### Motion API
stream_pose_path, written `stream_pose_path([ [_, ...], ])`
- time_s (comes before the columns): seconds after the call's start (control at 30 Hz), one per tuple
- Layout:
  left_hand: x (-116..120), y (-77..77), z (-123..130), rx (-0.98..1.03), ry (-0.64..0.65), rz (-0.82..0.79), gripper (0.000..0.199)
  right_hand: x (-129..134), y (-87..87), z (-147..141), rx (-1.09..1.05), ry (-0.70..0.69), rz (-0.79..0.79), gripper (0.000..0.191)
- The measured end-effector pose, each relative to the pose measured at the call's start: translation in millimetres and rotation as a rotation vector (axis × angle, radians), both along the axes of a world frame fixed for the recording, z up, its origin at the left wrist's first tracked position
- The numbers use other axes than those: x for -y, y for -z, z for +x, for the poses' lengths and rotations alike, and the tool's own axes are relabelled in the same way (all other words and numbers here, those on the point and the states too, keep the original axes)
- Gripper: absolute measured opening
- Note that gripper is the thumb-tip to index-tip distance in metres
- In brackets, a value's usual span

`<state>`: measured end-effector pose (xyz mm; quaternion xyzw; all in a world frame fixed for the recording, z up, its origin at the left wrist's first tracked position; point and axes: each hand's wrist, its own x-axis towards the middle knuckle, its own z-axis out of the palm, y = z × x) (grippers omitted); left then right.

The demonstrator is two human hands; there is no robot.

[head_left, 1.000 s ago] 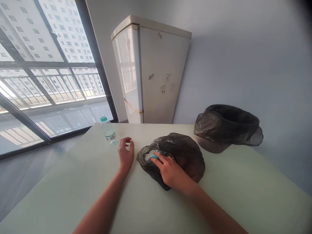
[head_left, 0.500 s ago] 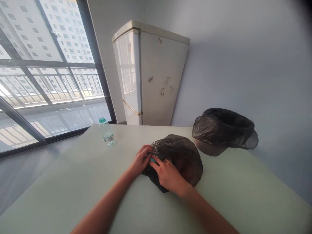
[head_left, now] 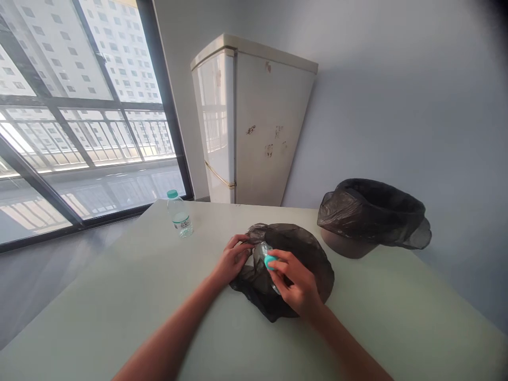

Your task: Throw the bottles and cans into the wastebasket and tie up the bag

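Note:
A dark plastic bag [head_left: 309, 243] lies spread on the pale table, with reddish contents dimly showing through. My left hand [head_left: 233, 260] has its fingers closed on the bag's left edge. Over the bag's opening, my right hand [head_left: 296, 278] pinches the turquoise cap [head_left: 270, 261] of a clear bottle, whose body is partly inside the bag and mostly hidden. Farther back on the left stands another clear bottle [head_left: 181, 221] with a turquoise cap, upright and touched by neither hand.
At the right rear of the table [head_left: 119, 296] sits a bin [head_left: 349, 246] lined with a dark bag [head_left: 349, 211]. A white fridge [head_left: 270, 127] stands behind the table, and a large window [head_left: 99, 106] is at the left.
My right hand has moved right, bringing the turquoise cap and clear bottle into view at the bag's opening. The view has shifted slightly left.

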<state>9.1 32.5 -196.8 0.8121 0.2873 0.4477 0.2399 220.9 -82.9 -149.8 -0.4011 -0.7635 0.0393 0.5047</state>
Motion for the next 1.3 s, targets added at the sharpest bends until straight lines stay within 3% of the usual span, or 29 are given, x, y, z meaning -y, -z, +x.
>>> stream_pose_path([
  [0.2,1,-4.1,0,0.063,0.01,-0.096,0.024,5,-15.8,18,-0.409,0.121,0.243,0.037],
  [0.3,1,-10.0,-6,0.18,0.087,-0.24,0.029,3,-20.0,21,-0.634,0.219,0.214,0.03],
  [0.4,-1,-14.2,-13,0.254,0.214,-0.353,0.042,0,-19.6,22,-0.735,0.233,0.124,0.025],
  [0.5,-3,-16.1,-18,0.256,0.295,-0.295,0.055,-3,-18.1,21,-0.78,0.229,0.106,0.024],
  [0.67,-2,-18.2,-19,0.24,0.268,-0.195,0.065,-5,-18.1,21,-0.826,0.238,0.111,0.024],
  [0.8,-1,-19.7,-19,0.253,0.335,-0.212,0.053,-6,-18.6,22,-0.836,0.25,0.081,0.024],
  [0.9,-1,-20.4,-20,0.225,0.354,-0.265,0.043,-6,-18.7,21,-0.809,0.257,0.065,0.023],
  [1.0,-1,-21.4,-22,0.214,0.386,-0.348,0.055,-6,-17.6,19,-0.784,0.207,0.051,0.023],
  [1.13,-1,-23.4,-24,0.197,0.602,-0.49,0.076,-5,-13.8,17,-0.773,0.145,0.004,0.025],
  [1.2,-1,-23.7,-25,0.178,0.698,-0.588,0.078,-4,-12.3,17,-0.773,0.122,-0.014,0.028],
  [1.3,-1,-21.8,-26,0.144,0.738,-0.676,0.076,-3,-12.7,17,-0.733,0.07,-0.041,0.029],
])
